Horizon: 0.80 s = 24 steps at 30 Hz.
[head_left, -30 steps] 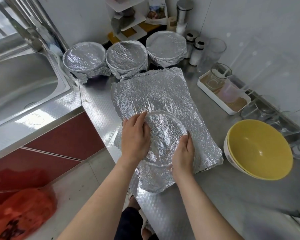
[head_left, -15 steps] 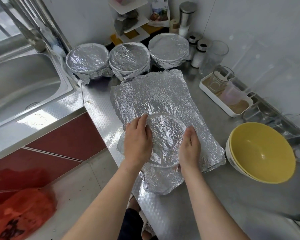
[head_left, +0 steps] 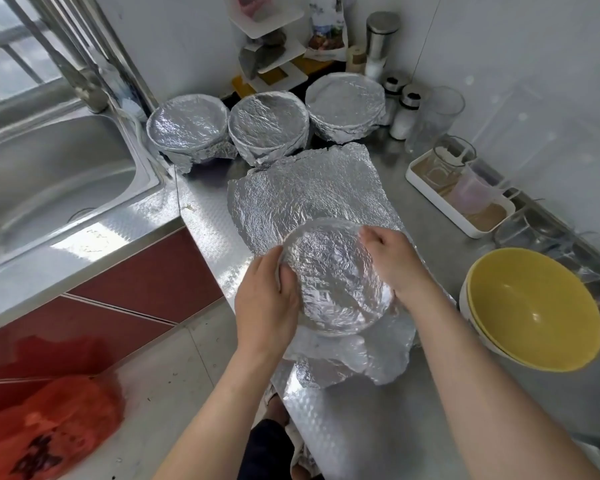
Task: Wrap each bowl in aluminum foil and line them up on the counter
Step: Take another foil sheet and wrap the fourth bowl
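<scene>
The foil-covered bowl (head_left: 336, 282) sits on a crumpled foil sheet (head_left: 309, 195) near the front edge of the counter (head_left: 361, 427). The left hand (head_left: 267, 303) grips its rim at 9 o'clock, with the thumb on the foil top and the fingers curled round the side. The right hand (head_left: 394, 261) holds the rim at 2 o'clock, fingers curled down onto the foil. Three wrapped bowls (head_left: 267, 124) stand in a close row at 12 o'clock, beyond the sheet. Stacked yellow bowls (head_left: 530, 306) stand bare at 3 o'clock, apart from the sheet.
</scene>
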Each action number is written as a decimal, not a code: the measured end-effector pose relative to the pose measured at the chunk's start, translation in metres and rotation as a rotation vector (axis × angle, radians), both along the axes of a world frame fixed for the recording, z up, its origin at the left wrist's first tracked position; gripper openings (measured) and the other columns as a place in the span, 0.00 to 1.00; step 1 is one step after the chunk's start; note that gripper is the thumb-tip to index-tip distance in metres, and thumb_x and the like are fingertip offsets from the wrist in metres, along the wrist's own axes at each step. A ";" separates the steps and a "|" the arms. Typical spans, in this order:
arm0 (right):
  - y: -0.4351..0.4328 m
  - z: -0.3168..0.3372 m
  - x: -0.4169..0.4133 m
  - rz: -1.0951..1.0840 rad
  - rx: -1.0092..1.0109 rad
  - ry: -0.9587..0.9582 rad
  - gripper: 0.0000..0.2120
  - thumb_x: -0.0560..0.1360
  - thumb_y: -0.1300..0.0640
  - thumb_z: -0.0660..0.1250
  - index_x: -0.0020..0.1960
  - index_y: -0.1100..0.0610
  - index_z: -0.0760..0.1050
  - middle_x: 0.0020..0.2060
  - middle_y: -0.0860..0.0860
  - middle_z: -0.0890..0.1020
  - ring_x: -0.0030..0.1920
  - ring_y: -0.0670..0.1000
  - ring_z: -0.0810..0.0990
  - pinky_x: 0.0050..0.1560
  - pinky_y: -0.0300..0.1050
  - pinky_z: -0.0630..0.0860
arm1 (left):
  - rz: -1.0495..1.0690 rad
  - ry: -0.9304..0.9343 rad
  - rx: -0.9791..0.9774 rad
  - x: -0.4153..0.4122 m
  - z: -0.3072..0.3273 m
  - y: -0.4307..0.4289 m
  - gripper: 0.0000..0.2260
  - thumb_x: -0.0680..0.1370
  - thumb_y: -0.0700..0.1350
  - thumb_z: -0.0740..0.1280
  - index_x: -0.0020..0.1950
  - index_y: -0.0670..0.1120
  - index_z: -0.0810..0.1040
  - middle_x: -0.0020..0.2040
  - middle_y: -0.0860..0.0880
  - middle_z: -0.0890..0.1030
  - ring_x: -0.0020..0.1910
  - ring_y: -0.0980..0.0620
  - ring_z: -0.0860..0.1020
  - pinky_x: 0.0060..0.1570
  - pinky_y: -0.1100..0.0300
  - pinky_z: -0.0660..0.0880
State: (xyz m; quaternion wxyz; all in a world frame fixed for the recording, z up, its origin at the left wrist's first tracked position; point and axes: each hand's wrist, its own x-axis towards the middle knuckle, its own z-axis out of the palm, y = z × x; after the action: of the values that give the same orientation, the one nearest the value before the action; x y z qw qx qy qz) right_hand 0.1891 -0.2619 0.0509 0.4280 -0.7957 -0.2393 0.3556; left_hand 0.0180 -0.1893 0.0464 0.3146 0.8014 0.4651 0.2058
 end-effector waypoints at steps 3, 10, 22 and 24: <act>0.017 -0.005 0.021 0.233 -0.073 -0.072 0.16 0.83 0.50 0.56 0.63 0.56 0.76 0.36 0.52 0.78 0.34 0.47 0.75 0.33 0.40 0.68 | 0.033 0.012 -0.061 -0.012 0.001 -0.010 0.16 0.82 0.44 0.59 0.69 0.45 0.74 0.58 0.50 0.80 0.55 0.54 0.77 0.50 0.64 0.66; 0.037 -0.019 0.023 0.490 -0.221 -0.111 0.21 0.82 0.48 0.58 0.71 0.56 0.68 0.64 0.56 0.76 0.59 0.53 0.76 0.55 0.42 0.69 | 0.024 0.116 -0.218 -0.031 -0.015 -0.030 0.15 0.82 0.47 0.60 0.69 0.53 0.69 0.40 0.59 0.78 0.38 0.58 0.78 0.40 0.57 0.71; -0.012 -0.041 0.007 0.131 -0.105 -0.154 0.16 0.83 0.53 0.53 0.42 0.58 0.71 0.30 0.50 0.68 0.30 0.48 0.64 0.31 0.42 0.60 | -0.004 -0.255 -0.602 0.029 -0.037 0.029 0.17 0.84 0.45 0.57 0.72 0.44 0.71 0.50 0.48 0.82 0.38 0.56 0.76 0.37 0.63 0.73; -0.011 -0.045 -0.001 0.096 -0.122 -0.203 0.15 0.84 0.54 0.52 0.46 0.60 0.72 0.32 0.51 0.70 0.30 0.48 0.65 0.31 0.42 0.61 | 0.021 -0.273 -0.586 0.030 -0.040 0.024 0.14 0.84 0.45 0.57 0.67 0.42 0.75 0.32 0.52 0.74 0.26 0.57 0.66 0.26 0.63 0.62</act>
State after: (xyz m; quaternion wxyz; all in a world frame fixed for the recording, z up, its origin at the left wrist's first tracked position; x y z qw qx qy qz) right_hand 0.1885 -0.2726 0.0059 0.3349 -0.8397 -0.2971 0.3073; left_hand 0.0479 -0.1657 0.0065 0.5891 0.6370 0.4664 0.1719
